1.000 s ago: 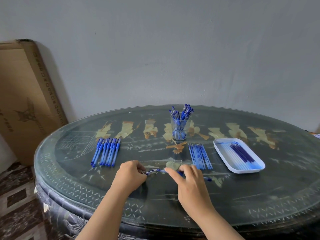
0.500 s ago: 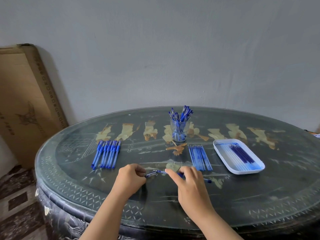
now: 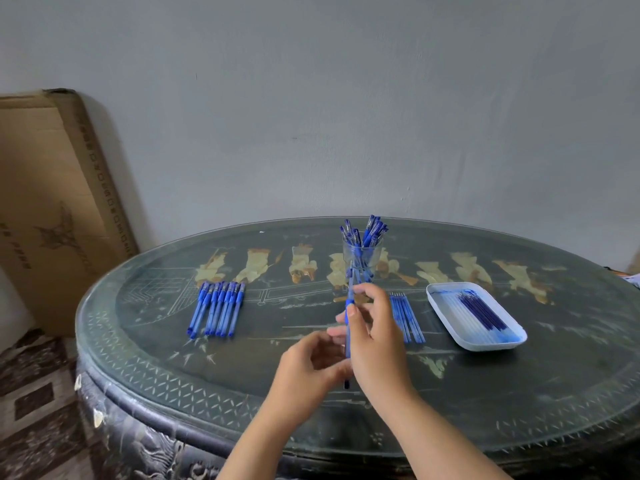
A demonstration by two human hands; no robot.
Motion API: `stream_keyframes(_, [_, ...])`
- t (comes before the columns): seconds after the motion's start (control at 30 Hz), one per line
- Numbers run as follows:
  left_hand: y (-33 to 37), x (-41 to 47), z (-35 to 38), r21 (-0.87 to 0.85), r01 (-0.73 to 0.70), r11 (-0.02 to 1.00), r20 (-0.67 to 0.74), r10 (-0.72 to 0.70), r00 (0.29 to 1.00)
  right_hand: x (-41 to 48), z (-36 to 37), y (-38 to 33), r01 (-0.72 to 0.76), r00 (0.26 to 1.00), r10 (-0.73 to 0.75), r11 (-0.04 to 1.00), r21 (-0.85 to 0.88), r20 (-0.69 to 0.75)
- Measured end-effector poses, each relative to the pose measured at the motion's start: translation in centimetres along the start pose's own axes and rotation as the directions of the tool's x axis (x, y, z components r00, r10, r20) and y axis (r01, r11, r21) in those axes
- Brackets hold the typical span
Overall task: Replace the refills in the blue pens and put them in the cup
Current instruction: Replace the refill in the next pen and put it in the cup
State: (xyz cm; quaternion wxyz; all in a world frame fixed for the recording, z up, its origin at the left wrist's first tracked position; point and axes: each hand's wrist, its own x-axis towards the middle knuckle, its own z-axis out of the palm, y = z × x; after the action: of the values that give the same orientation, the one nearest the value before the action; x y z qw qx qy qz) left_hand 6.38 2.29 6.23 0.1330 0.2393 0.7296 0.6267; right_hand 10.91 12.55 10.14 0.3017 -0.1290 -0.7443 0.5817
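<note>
My right hand (image 3: 375, 337) holds a blue pen (image 3: 349, 306) upright above the table, thumb on its grip and tip pointing up. My left hand (image 3: 310, 367) curls its fingers at the pen's lower part, whose end sticks out below between both hands. Behind them stands the clear cup (image 3: 362, 263) with several blue pens in it. A row of blue pens (image 3: 218, 308) lies to the left. A row of new refills (image 3: 408, 317) lies just right of my right hand, partly hidden by it.
A white tray (image 3: 485, 345) at the right holds several refills (image 3: 483, 311). The dark oval table (image 3: 519, 393) has a glass top and curves off near me. A cardboard box (image 3: 52, 202) leans on the wall at the left.
The pen lay flat across the table between both hands; now it is lifted and turned upright in my right hand, with my left hand at its lower end. The camera has tilted slightly.
</note>
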Motion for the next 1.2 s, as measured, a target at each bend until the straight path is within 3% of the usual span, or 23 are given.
stream_keyframes(0.1, [0.0, 0.1, 0.0, 0.019, -0.026, 0.999, -0.039, 0.026, 0.999, 0.1, -0.2, -0.6, -0.116, 0.993, 0.113, 0.985, 0.131, 0.03])
stream_keyframes(0.27, [0.5, 0.2, -1.6, 0.094, 0.012, 0.995, 0.023, -0.014, 1.0, 1.7, -0.4, 0.0, -0.163, 0.987, 0.162, 0.983, 0.09, 0.015])
stream_keyframes(0.33, [0.4, 0.6, -2.4, 0.152, 0.024, 0.988, 0.054, -0.032, 0.998, 3.0, -0.6, -0.8, -0.196, 0.98, 0.201, 0.964, 0.179, -0.006])
stream_keyframes(0.43, [0.0, 1.1, -3.8, 0.22, 0.018, 0.975, 0.021, -0.024, 1.0, 5.4, -1.9, -2.5, -0.105, 0.988, 0.124, 0.976, 0.19, -0.088])
stream_keyframes(0.57, [-1.0, 1.7, -5.7, 0.119, 0.053, 0.991, -0.089, -0.043, 0.995, 8.7, -3.7, -2.3, -0.062, 0.98, 0.09, 0.985, 0.158, -0.18])
stream_keyframes(0.67, [-2.6, 2.4, -6.7, -0.029, 0.065, 0.997, -0.272, -0.071, 0.96, 10.6, -4.3, 0.6, -0.13, 0.98, 0.11, 0.985, -0.113, -0.167])
stream_keyframes(0.8, [-4.4, 3.0, -7.3, -0.264, 0.046, 0.963, -0.49, -0.175, 0.854, 12.3, -3.8, 5.6, -0.316, 0.931, 0.364, 0.845, -0.432, 0.031])
stream_keyframes(1.03, [-5.0, 3.0, -7.4, -0.246, 0.032, 0.969, -0.525, -0.161, 0.836, 13.7, -2.8, 8.6, -0.146, 0.924, 0.378, 0.492, -0.858, 0.06])
stream_keyframes(1.1, [-5.1, 3.2, -7.5, -0.209, 0.046, 0.977, -0.521, -0.151, 0.84, 13.6, -2.6, 9.1, -0.128, 0.93, 0.363, 0.463, -0.877, 0.056])
stream_keyframes(1.2, [-5.2, 3.3, -7.3, -0.139, 0.065, 0.988, -0.51, -0.127, 0.851, 13.5, -2.6, 9.8, -0.15, 0.949, 0.315, 0.502, -0.852, 0.019])
